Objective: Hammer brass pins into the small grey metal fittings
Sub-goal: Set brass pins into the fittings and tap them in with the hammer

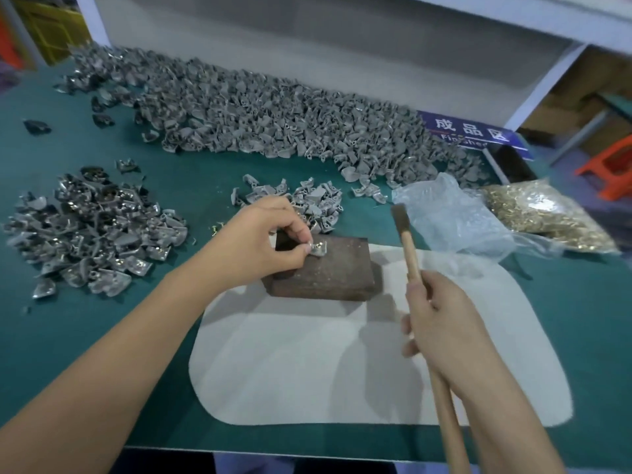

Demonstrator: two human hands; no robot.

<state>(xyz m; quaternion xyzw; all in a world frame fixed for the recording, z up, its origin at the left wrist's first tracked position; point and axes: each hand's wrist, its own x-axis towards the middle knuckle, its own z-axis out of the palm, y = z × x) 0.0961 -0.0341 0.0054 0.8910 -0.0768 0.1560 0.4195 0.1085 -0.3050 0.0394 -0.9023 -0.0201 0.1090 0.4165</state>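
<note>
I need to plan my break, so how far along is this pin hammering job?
Done, apparently: the left pile, where brass glints among the fittings. In hand: the left hand pinches one fitting on the dark block, while the right hand holds the hammer raised. Left: the long grey heap and a bag of brass pins. Most remains.

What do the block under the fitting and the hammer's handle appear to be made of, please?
Block: probably rusted iron or steel, with a dark brown, mottled, matte surface; dense wood is possible. Hammer handle: apparently light, unpainted wood, pale tan and smooth.
</note>
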